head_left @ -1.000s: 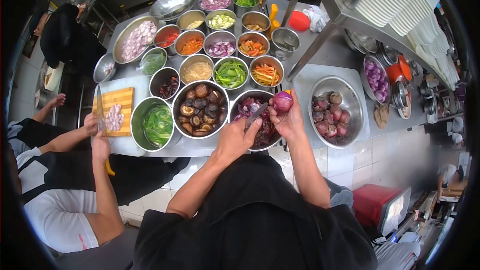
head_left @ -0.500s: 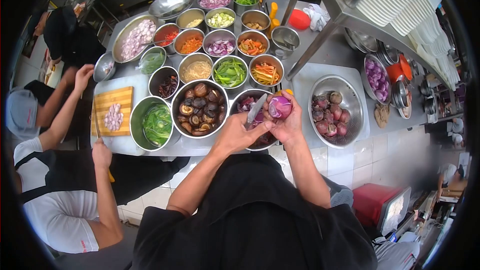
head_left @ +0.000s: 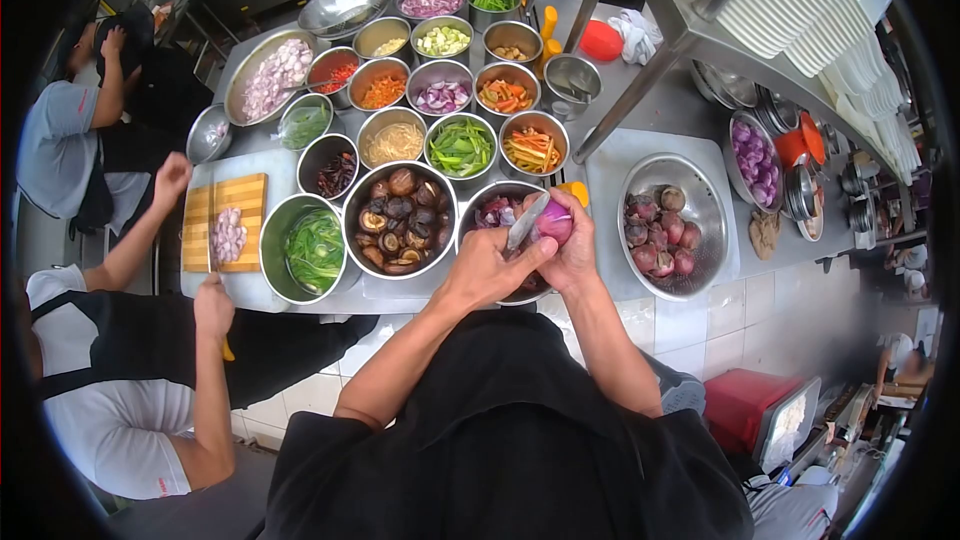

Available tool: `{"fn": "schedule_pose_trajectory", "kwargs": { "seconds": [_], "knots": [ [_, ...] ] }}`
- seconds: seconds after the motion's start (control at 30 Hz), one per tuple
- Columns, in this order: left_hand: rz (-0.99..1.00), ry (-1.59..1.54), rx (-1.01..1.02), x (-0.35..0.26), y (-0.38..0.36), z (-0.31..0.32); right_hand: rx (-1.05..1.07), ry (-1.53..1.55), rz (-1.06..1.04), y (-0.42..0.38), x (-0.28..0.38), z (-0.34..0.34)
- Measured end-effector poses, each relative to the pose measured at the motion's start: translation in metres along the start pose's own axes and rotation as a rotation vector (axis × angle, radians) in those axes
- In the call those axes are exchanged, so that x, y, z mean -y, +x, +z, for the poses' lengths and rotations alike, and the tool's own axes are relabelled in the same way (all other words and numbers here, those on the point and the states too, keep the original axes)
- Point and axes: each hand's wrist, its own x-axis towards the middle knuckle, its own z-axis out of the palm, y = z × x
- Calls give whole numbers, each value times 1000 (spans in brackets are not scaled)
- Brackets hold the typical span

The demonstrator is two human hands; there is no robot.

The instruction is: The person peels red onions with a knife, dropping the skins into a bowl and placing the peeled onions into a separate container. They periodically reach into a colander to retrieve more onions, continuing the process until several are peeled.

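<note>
In my left hand [head_left: 487,268] is a small knife [head_left: 526,221], its blade tilted up against a purple onion [head_left: 554,222]. My right hand [head_left: 575,255] is wrapped round that onion, whose upper part looks smooth and bright. Both hands are over the near edge of a metal pot [head_left: 461,240], where dark purple skins [head_left: 494,211] show behind the blade; my hands hide part of its inside. To the right, a perforated metal colander [head_left: 706,240] contains several dull, unpeeled onions [head_left: 660,230]. Left of the pot stands a pot of dark mushrooms [head_left: 402,218].
Metal containers of cut vegetables, among them green peppers [head_left: 460,147] and carrot strips [head_left: 531,148], crowd the counter ahead. At left, a co-worker's hand [head_left: 213,310] holds a knife by chopped pieces on a wooden board [head_left: 198,225]. A shelf post [head_left: 640,90] rises at right.
The onion has turned and tipped in my right hand, and the knife blade now overlaps its left side. The co-worker's raised hand has come down, and another person has moved in at upper left.
</note>
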Motion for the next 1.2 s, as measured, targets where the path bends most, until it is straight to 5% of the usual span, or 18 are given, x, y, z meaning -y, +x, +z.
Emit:
{"fn": "schedule_pose_trajectory", "kwargs": {
  "seconds": [0.53,0.7,0.97,1.2],
  "knots": [
    [-39,-45,-137,14,6,5,-36,-360,-117,-9,-2,6],
    [96,33,-228,19,3,13,-31,-347,-124,-7,-3,7],
    [234,14,-138,18,-18,28,-367,-293,-200,3,-4,17],
    [259,43,-154,17,-19,17,-199,-273,-86,13,13,-13]
  ]
}}
